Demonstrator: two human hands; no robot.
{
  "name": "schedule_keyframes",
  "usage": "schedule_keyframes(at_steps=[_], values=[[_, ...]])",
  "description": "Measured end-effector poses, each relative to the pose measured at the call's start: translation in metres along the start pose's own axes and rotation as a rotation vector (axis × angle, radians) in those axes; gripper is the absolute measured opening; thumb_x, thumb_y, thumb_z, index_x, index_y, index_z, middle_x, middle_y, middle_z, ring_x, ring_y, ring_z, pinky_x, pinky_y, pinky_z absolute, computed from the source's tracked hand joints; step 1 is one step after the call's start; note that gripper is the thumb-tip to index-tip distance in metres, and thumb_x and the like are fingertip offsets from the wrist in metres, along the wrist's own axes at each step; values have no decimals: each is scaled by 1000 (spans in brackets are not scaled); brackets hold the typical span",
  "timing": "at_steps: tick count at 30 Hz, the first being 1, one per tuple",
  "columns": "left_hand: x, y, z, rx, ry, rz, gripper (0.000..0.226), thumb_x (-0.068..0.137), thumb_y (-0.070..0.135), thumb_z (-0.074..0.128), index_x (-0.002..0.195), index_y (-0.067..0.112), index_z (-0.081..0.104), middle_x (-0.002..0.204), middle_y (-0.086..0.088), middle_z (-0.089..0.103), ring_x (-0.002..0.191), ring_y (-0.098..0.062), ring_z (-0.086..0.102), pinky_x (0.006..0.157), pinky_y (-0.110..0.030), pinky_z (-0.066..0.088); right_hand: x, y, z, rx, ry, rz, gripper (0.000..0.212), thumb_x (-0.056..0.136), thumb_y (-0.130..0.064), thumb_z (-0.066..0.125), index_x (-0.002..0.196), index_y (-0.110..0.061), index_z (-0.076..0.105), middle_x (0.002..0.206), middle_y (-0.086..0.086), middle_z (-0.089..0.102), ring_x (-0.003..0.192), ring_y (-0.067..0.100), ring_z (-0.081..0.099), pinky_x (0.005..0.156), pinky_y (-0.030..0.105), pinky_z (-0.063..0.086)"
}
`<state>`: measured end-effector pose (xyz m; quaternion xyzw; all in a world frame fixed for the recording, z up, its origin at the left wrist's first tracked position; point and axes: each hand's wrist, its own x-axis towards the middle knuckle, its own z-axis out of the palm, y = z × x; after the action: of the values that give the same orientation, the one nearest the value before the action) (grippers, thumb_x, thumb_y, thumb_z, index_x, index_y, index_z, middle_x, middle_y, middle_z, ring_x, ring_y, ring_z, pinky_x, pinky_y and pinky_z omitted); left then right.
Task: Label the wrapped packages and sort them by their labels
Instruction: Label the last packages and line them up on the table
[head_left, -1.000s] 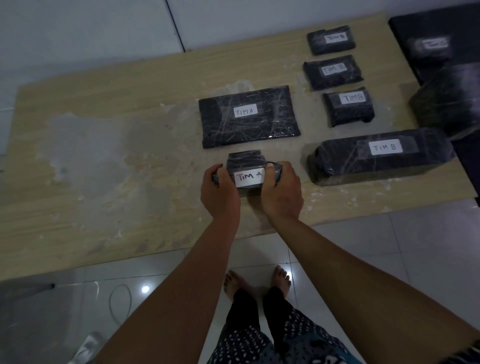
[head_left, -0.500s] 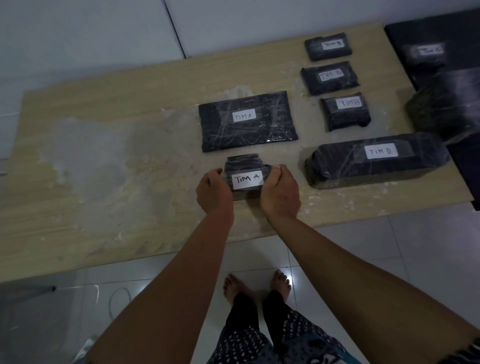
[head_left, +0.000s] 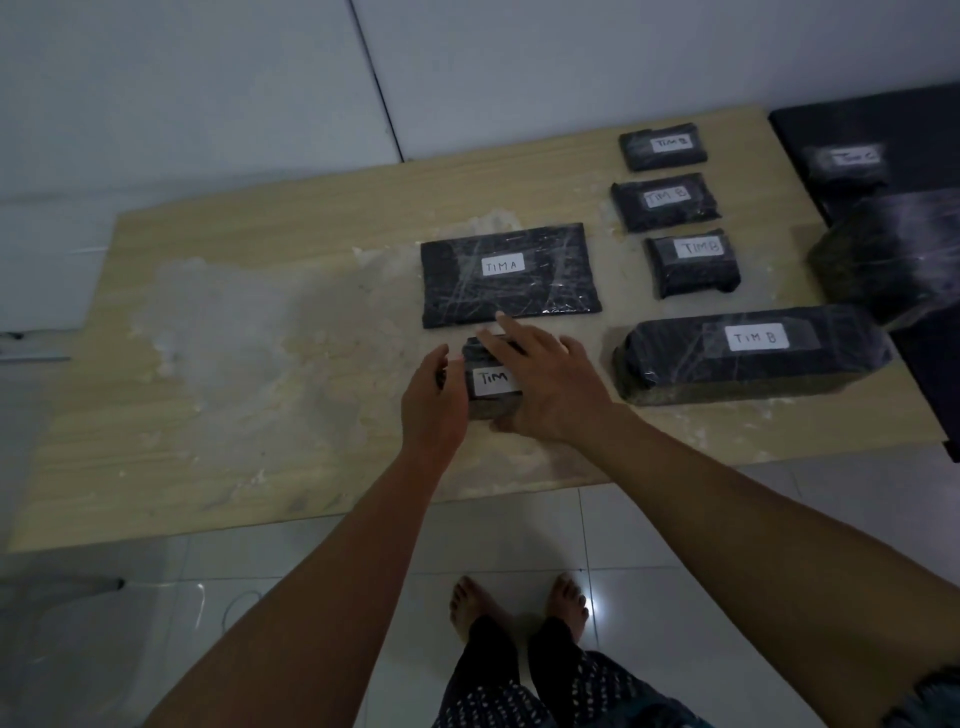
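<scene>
- A pale wooden worktop (head_left: 260, 364), blotched with a whitish stain on its left half, carries black wrapped packages set out in groups.
- A long package (head_left: 748, 358) marked "TIM B" lies at the right; three smaller ones with what look like the same blurred label run in a column behind it, the nearest (head_left: 693, 266) just beyond it.
- A flat package (head_left: 511, 275) marked "TIM A" sits mid-worktop.
- Just in front of it, near the front edge, stands the small package (head_left: 488, 382); its white label (head_left: 493, 378) shows "TIM", the rest hidden.
- The right hand (head_left: 545, 389) lies over that package's right side, fingers straight and spread, gripping nothing.
- The left hand (head_left: 434, 400) is at its left side, fingers loosely extended; whether they touch the wrap cannot be told.
- Risks, as a judgement: a freshly stuck label may lift or crease on slick wrap if not pressed flat; a careless sweep of the right hand could nudge the small package toward the front edge or out of its group.
</scene>
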<state>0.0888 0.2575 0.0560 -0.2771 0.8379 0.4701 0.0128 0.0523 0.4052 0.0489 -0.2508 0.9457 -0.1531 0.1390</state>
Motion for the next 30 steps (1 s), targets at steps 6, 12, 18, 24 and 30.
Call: schedule_keyframes(at_steps=[6,12,18,24,30], values=[[1,2,-7,117,-48,104,39,100,35,46,135,19,54,130,-5,60,111,-18,58,87,-24,44,10,3,-2,-49,-14,21,90,79,-42,73,151,-32,22,150,0,36,127,27,41,97,44,40],[17,27,-18,118,-25,222,40,98,44,47,128,20,61,122,-2,65,110,-17,60,92,-32,48,4,25,-20,99,99,103,84,77,-46,75,146,-33,29,144,-2,41,125,28,43,91,47,49],[42,73,-19,168,20,394,28,104,27,39,104,15,65,102,-14,67,91,-23,60,80,-35,45,21,42,-64,264,423,234,85,76,-49,77,145,-29,31,139,1,45,117,29,48,80,42,50],[104,82,-3,445,-146,488,46,93,29,60,135,12,53,130,-12,60,117,-29,57,95,-34,43,50,68,-100,278,532,361,88,73,-40,79,146,-30,31,139,1,46,119,28,49,88,40,48],[164,79,19,790,-387,644,115,61,61,81,152,17,25,154,-10,31,142,-30,28,112,-47,31,66,91,-99,230,426,402,92,76,-40,79,151,-26,27,144,2,42,125,29,44,94,45,48]])
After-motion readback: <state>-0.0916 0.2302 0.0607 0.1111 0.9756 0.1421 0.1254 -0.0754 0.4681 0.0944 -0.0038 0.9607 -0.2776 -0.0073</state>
